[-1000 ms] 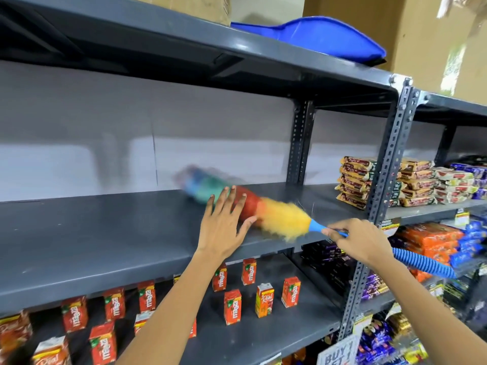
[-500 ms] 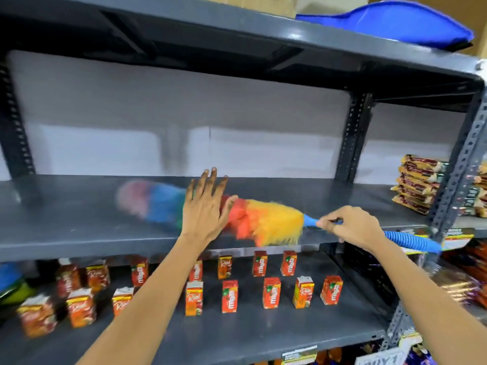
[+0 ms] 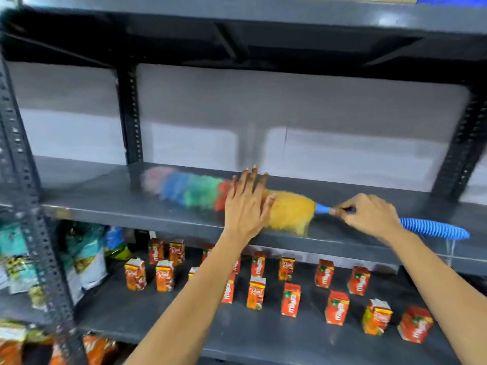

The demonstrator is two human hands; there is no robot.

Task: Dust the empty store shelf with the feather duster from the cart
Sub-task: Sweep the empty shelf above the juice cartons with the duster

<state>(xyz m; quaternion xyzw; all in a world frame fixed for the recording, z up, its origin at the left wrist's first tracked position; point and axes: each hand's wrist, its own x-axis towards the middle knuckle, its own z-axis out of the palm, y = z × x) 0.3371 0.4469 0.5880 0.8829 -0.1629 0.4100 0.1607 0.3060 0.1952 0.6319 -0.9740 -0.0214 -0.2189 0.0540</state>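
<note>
At centre frame, the right hand [image 3: 369, 216] pinches the feather duster [image 3: 287, 212] by its blue handle, sweeping the empty shelf [image 3: 105, 204]; the left hand [image 3: 245, 206], open flat, presses its fluff down, likely for firmer contact.

Store aisle I'm looking into: dark grey steel racking against a pale wall.

Behind the racking I see a grey-white back wall [image 3: 329, 133] with a lighter band low down. Perforated uprights [image 3: 130, 114] stand at left, centre-left and far right. An upper shelf deck [image 3: 237, 14] overhangs and casts shadow beneath. On the lower shelf [image 3: 263, 335] stand small red juice cartons [image 3: 290, 299] in loose rows; bagged goods [image 3: 87, 256] fill the left bay.
</note>
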